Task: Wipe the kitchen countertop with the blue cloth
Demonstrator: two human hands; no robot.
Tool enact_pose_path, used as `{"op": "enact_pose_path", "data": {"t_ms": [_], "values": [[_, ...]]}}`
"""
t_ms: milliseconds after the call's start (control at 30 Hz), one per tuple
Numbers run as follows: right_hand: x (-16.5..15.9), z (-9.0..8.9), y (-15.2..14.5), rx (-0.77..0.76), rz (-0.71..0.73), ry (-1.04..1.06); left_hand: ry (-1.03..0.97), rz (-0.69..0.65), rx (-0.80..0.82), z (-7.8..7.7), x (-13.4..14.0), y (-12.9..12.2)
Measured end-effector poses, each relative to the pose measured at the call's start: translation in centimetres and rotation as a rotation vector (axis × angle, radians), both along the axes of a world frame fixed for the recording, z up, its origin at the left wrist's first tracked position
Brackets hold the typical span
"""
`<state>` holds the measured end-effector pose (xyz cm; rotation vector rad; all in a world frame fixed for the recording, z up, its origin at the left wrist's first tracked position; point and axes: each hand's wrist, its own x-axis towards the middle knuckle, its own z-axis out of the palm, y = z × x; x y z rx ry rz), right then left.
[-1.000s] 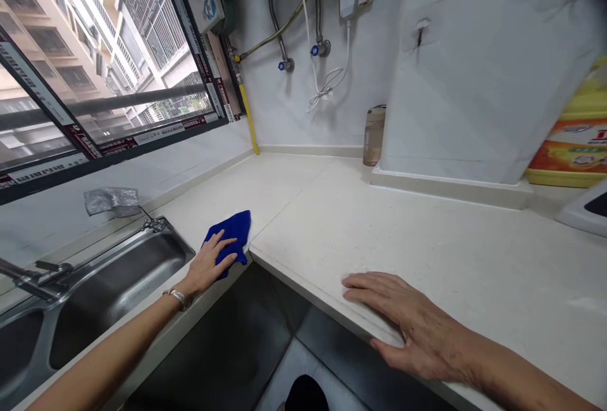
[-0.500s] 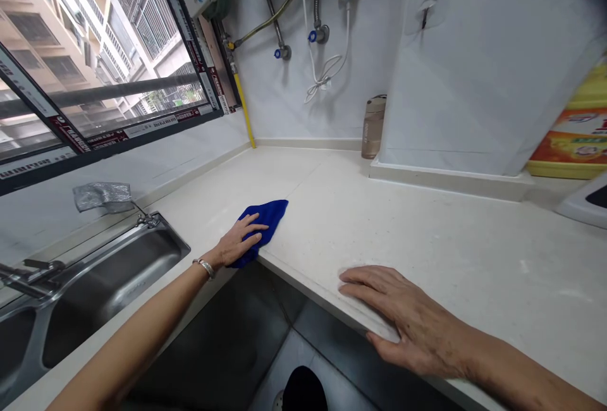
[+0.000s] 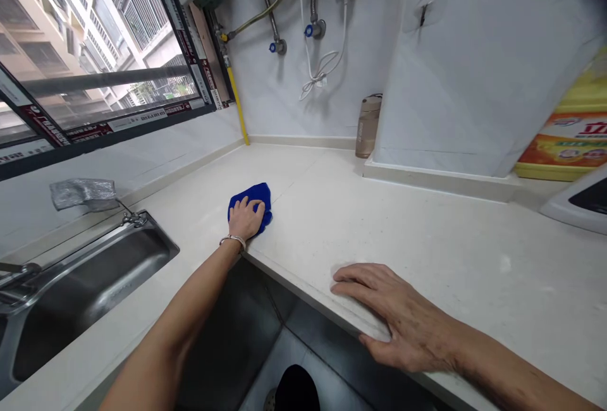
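Two bare hands met the counter (image 3: pixel 427 227). Nearest, at lower right, the right hand (image 3: pixel 393 316) held nothing, fingers slightly parted on top and thumb over the edge, probably for support. Left of centre, the left hand (image 3: pixel 244 220) pressed the cloth (image 3: pixel 258 190) down near the counter's inner corner, likely to stop it slipping (whether the fingers pinched it, I could not tell). The cloth was blue, soft-looking and rumpled; the counter, pale, smooth and specked. At left, the sink (image 3: pixel 95 297) was shiny metal. Farthest, at upper centre, a brown bottle (image 3: pixel 368 128) stood by the wall (image 3: pixel 436 95).
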<state>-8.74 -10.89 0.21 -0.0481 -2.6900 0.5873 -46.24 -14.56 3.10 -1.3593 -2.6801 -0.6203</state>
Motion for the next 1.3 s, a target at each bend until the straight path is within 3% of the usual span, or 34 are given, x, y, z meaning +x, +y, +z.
{"op": "enact_pose_path", "data": {"t_ms": [167,467,600,700,800,900,1033,1167,1300], "values": [[-0.2,0.0,0.1,0.018,0.028,0.040,0.047,-0.043,-0.009,-0.4,4.7,1.9],[-0.2,0.0,-0.2,0.098,0.050,0.063,0.027,-0.441,-0.054,-1.5,16.9,3.7],[0.1,0.1,-0.1,0.106,0.046,0.057,-0.033,-0.665,-0.073,-1.6,19.5,4.1],[0.4,0.0,0.0,0.090,0.042,0.052,-0.063,-0.729,-0.102,-1.4,19.9,4.2],[0.8,-0.2,0.0,0.079,0.054,0.053,-0.057,-0.784,-0.121,-1.2,18.7,4.4],[1.1,-0.4,0.1,0.085,0.060,0.069,-0.003,-0.769,-0.123,-0.9,15.6,4.2],[1.2,-0.6,0.2,0.099,0.065,0.077,0.026,-0.551,-0.102,-0.2,8.6,2.4],[1.2,-0.9,0.5,0.099,0.074,0.060,0.016,-0.334,-0.082,0.5,1.2,-1.2],[1.2,-1.1,0.6,0.078,0.058,0.051,-0.005,-0.181,-0.079,0.7,-3.1,-5.6]]}}
